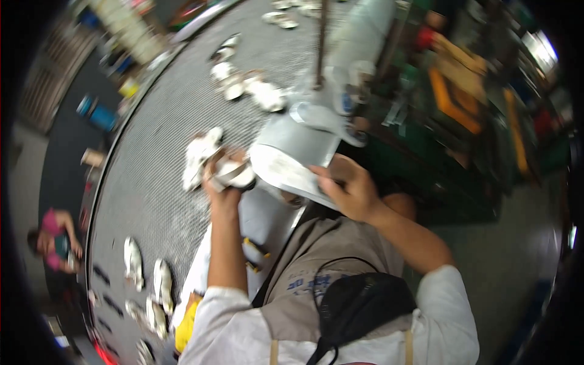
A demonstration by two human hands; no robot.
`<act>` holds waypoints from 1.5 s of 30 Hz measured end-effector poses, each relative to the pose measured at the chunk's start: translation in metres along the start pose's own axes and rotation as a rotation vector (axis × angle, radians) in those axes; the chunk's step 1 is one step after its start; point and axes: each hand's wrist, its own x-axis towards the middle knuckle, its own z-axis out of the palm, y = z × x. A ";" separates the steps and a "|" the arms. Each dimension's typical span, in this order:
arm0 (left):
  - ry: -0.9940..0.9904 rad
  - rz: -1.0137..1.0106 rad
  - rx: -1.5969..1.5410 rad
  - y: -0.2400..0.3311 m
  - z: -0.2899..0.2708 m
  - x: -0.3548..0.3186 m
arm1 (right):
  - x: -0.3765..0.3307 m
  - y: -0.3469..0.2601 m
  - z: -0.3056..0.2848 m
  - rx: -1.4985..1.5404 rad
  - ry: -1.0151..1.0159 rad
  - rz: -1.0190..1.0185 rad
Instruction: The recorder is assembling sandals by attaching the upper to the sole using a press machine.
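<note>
My left hand [222,185] is closed around a sandal [233,173] with white straps and a brown inside, held over the near edge of the grey mesh belt [164,207]. Beside it on the belt rests a pair of white shoes [199,159]. To the right, my right hand [353,187] is at the lower rim of a grey metal hood [298,141] with a bright white inside. Its fingers are curled, and a dark brown shape shows between them; blur hides what it is.
More white shoes [264,92] lie farther up the belt, and others [162,285] at lower left. Across the belt a person in pink [56,240] works near a blue bottle [97,114]. A dark green machine with an orange bin [453,100] stands at right.
</note>
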 end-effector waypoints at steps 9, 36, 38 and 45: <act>-0.171 -0.169 0.549 -0.128 0.160 -0.090 | -0.023 -0.020 0.026 -0.274 0.420 -0.269; -1.283 -0.586 0.744 -0.187 0.240 -0.179 | 0.031 0.009 -0.346 -1.211 0.532 0.878; -1.193 -0.636 0.789 -0.194 0.224 -0.181 | 0.049 0.015 -0.356 -1.276 0.375 0.930; -1.121 -0.735 0.798 -0.213 0.221 -0.174 | 0.080 0.040 -0.378 -1.246 0.348 0.964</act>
